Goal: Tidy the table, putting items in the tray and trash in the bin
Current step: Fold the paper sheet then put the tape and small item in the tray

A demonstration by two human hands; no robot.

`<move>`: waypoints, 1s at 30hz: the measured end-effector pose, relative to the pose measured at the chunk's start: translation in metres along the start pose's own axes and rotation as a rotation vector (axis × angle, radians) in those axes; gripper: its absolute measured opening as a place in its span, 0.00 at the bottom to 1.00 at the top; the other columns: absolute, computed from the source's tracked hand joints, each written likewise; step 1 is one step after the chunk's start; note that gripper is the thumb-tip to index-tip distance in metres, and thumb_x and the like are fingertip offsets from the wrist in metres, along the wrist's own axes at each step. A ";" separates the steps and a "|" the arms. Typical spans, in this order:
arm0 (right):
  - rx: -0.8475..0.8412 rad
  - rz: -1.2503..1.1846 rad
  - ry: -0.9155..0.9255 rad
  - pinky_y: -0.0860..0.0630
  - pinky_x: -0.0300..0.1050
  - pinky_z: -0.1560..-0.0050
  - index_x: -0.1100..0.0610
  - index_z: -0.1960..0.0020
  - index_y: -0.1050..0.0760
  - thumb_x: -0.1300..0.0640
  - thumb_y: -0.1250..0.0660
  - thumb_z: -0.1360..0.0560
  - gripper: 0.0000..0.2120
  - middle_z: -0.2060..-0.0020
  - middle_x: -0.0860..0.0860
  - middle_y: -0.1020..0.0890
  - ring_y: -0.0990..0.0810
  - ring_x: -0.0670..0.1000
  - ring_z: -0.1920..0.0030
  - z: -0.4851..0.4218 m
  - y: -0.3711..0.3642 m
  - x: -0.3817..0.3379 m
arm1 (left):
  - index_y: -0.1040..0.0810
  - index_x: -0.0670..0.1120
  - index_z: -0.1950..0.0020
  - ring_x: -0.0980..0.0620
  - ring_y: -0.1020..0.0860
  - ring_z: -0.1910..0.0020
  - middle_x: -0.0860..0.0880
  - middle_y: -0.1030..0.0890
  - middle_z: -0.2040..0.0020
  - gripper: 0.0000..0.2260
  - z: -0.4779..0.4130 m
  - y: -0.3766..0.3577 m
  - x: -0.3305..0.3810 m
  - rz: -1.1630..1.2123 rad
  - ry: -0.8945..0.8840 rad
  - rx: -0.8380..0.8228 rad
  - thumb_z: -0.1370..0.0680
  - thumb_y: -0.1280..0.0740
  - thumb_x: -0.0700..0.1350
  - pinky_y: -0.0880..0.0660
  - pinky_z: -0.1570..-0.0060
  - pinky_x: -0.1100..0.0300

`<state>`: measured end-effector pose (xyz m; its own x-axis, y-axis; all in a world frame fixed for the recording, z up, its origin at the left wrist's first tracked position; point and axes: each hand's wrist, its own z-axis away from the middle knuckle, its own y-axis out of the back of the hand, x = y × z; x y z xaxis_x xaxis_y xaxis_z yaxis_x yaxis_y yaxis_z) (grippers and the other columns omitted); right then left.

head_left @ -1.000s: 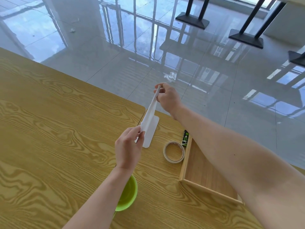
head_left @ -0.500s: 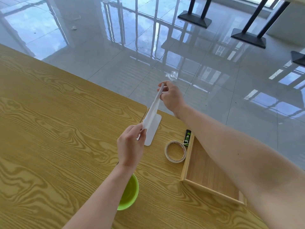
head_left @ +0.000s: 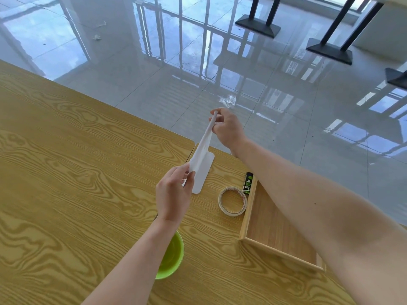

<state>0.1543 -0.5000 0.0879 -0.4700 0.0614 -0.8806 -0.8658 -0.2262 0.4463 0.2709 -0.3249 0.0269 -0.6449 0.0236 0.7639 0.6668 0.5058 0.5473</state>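
Both hands hold a white paper strip (head_left: 203,148) stretched in the air above the wooden table (head_left: 66,161). My left hand (head_left: 174,194) pinches its near, wider end. My right hand (head_left: 229,128) pinches its far, narrow end, out past the table's edge. A white flat sheet (head_left: 204,175) lies on the table under the strip. A roll of tape (head_left: 232,201) lies just left of the wooden tray (head_left: 246,214). A small black-and-green pack (head_left: 248,182) rests at the tray's far left corner. My right forearm hides much of the tray.
A green bowl (head_left: 171,256) sits on the table under my left forearm. A crumpled clear wrapper (head_left: 228,100) lies on the shiny tiled floor beyond the table. Black table bases (head_left: 257,27) stand at the far right. No bin is in view.
The two hands and the strip have kept nearly the same pose; the view has shifted slightly, and the right hand sits a little lower and further right.
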 end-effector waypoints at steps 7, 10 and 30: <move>0.041 0.008 -0.050 0.22 0.54 0.39 0.58 0.28 0.31 0.66 0.37 0.22 0.22 0.45 0.53 0.20 0.20 0.53 0.45 0.024 0.026 0.025 | 0.22 0.46 0.37 0.59 0.20 0.54 0.53 0.20 0.50 0.16 0.022 0.007 -0.003 0.088 0.175 0.012 0.24 0.27 0.46 0.22 0.59 0.63; 0.049 0.126 -0.084 0.21 0.55 0.40 0.61 0.32 0.27 0.63 0.35 0.22 0.18 0.46 0.55 0.19 0.19 0.54 0.46 0.047 0.046 0.056 | 0.21 0.48 0.45 0.60 0.21 0.59 0.56 0.21 0.56 0.10 0.035 0.009 -0.003 0.093 0.267 0.038 0.25 0.27 0.45 0.22 0.63 0.62; -0.340 1.144 0.088 0.28 0.49 0.41 0.56 0.45 0.26 0.54 0.30 0.26 0.12 0.46 0.55 0.23 0.28 0.56 0.42 0.069 0.062 0.133 | 0.52 0.46 0.20 0.44 0.44 0.23 0.45 0.45 0.20 0.48 0.038 -0.106 0.020 -0.622 -0.129 -0.966 0.29 0.26 0.58 0.35 0.29 0.47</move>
<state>0.0265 -0.4389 0.0097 -0.9136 -0.4065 -0.0136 0.1431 -0.3525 0.9248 0.1734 -0.3452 -0.0290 -0.9582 0.1184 0.2606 0.1923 -0.4083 0.8924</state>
